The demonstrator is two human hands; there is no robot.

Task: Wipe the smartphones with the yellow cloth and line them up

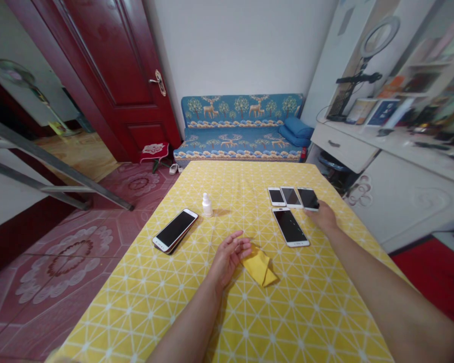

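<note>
My right hand reaches to the far right and grips the lower right edge of a smartphone, its fingers partly hidden. That phone is at the right end of a row beside a silver-white phone and a smaller white phone. A larger white phone with a dark screen lies just in front of the row. My left hand is palm up, holding nothing, its fingers loosely bent and apart at the edge of a folded yellow cloth. Whether they touch the cloth, I cannot tell.
A yellow patterned tablecloth covers the table. On its left side are a stack of phones and a small white bottle. Beyond stand a blue sofa, a red door and a white cabinet.
</note>
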